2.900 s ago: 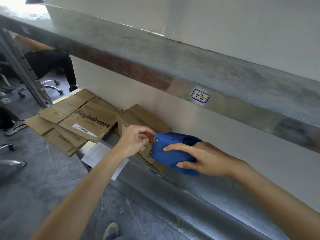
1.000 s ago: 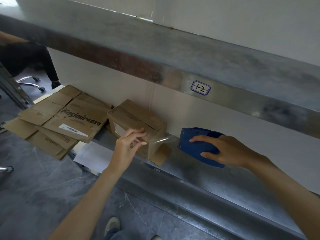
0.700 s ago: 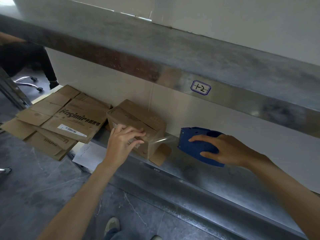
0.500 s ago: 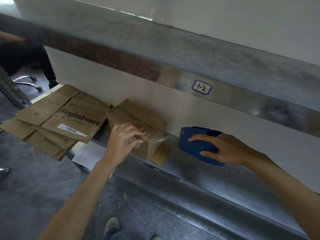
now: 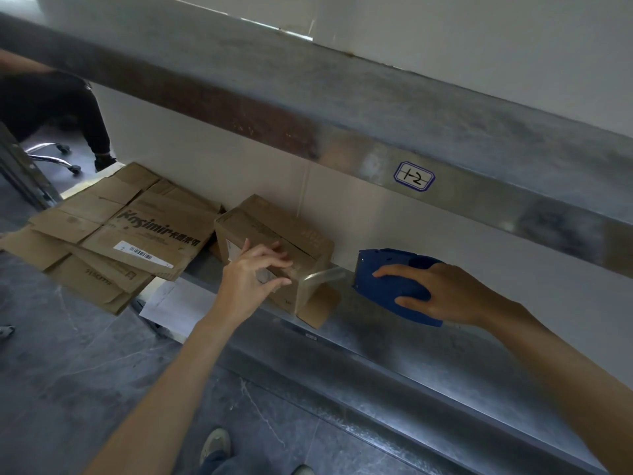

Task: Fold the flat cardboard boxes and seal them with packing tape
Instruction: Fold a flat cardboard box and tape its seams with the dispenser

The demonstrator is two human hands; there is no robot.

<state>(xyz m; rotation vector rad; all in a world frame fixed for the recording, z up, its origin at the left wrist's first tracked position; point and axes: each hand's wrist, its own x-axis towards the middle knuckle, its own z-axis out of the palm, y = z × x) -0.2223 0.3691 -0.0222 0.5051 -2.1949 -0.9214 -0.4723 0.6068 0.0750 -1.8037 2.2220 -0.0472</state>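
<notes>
A small folded cardboard box (image 5: 274, 231) lies on the lower metal shelf (image 5: 394, 354). My left hand (image 5: 255, 279) rests on its near face, fingers pressing a clear strip of tape (image 5: 320, 275) onto the cardboard. The strip runs taut from the box's right end to a blue tape dispenser (image 5: 394, 279). My right hand (image 5: 442, 296) grips the dispenser from above, a little to the right of the box. One brown flap (image 5: 318, 306) sticks out at the box's right end.
A pile of flat cardboard boxes (image 5: 113, 241) lies at the shelf's left end, over a white sheet (image 5: 178, 303). An upper metal shelf (image 5: 376, 108) labelled "1-2" overhangs. A seated person's leg (image 5: 68, 111) and chair wheels are at far left. My shoe (image 5: 214, 443) is on the grey floor.
The right hand has pulled the dispenser away to the right of the box, drawing out tape. The left hand moved from the dispenser's mouth onto the box and now presses the tape down.
</notes>
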